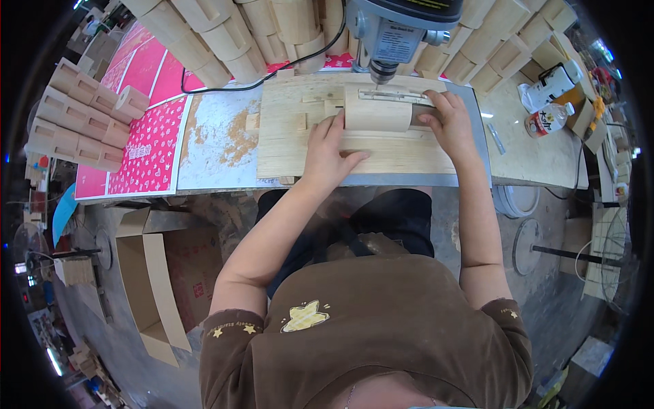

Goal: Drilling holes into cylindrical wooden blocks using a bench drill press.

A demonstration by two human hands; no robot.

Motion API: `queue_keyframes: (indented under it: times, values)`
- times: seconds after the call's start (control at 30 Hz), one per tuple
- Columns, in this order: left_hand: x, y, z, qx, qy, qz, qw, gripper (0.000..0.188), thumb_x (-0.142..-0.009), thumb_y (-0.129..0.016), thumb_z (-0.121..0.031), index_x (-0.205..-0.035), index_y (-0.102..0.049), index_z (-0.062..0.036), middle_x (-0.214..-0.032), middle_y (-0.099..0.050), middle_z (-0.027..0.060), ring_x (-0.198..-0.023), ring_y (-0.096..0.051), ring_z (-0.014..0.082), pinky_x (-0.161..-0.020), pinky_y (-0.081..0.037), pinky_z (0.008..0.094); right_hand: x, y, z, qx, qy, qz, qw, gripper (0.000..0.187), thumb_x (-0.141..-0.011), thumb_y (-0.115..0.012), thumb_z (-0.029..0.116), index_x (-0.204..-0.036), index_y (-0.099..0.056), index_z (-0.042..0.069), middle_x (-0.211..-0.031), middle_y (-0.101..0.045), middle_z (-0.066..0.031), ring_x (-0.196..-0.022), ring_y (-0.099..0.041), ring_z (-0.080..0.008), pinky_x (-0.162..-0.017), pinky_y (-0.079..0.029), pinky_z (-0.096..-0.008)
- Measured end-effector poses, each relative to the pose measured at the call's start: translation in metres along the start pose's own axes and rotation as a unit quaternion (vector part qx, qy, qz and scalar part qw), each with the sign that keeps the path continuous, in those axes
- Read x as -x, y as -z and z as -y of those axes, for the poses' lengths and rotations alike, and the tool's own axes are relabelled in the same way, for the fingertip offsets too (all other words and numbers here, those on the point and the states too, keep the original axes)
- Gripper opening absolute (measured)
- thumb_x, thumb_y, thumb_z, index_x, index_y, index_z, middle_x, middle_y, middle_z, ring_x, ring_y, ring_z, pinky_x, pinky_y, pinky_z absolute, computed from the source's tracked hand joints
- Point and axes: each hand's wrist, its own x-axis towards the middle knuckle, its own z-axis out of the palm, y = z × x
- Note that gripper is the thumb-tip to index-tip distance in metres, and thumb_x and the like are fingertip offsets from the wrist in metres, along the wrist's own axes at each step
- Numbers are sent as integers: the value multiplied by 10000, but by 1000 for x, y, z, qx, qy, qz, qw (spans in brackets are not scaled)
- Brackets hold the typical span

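A pale, rounded wooden block (377, 117) lies on a wooden board beneath the chuck (383, 71) of a bench drill (398, 37). A narrow metal strip (390, 95) runs along its far upper side. My left hand (328, 151) rests its fingertips against the block's left end, thumb stretched out over the board. With thumb and fingers, my right hand (448, 124) grips the block's right end, where a dark grey part (422, 118) shows. The drill's tip meets the area around the strip; whether it touches is too small to tell.
Stacked wooden pieces (228, 41) line the back, with more hollowed pieces (82, 116) at left. Sawdust (235, 136) covers the bench left of the board (293, 153). A black cable (272, 67) loops behind. A bottle (548, 119) stands at right; a cardboard box (153, 286) sits below.
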Motion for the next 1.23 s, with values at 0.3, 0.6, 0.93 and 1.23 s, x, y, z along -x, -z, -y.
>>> queue_keyframes:
  times: [0.3, 0.6, 0.93, 1.23]
  values:
    - [-8, 22, 41, -154, -5, -3, 988, 631, -566, -796, -292, -1122, -603, -66, -881, -575, 36, -909, -518, 230, -847, -322, 405, -16, -19, 23, -119, -6, -29, 992, 442, -707, -729, 103, -1120, -572, 81, -1004, -598, -96, -984, -559, -274, -990, -370, -405]
    - [-12, 23, 35, -158, -18, 12, 987, 548, -601, -772, -295, -1089, -627, -91, -809, -549, 7, -857, -502, 218, -823, -305, 386, -131, 98, 26, -279, 57, -325, 902, 240, -901, -570, 179, -1065, -552, 5, -977, -601, -83, -908, -557, -146, -753, -477, -293]
    - [-7, 28, 42, -169, -4, 10, 986, 534, -609, -771, -295, -1078, -631, -82, -795, -541, 16, -834, -506, 220, -792, -309, 378, -96, 110, 92, 9, -17, -204, 979, 257, -927, -528, 226, -862, -604, -11, -671, -562, -86, -656, -511, -114, -604, -413, -271]
    - [-10, 24, 37, -160, 16, 25, 987, 480, -622, -778, -269, -1059, -648, -121, -810, -562, 24, -850, -527, 203, -801, -311, 367, -11, 26, 77, -189, -27, -277, 942, 119, -872, -567, 98, -889, -659, 24, -665, -568, -121, -576, -544, -209, -560, -429, -291]
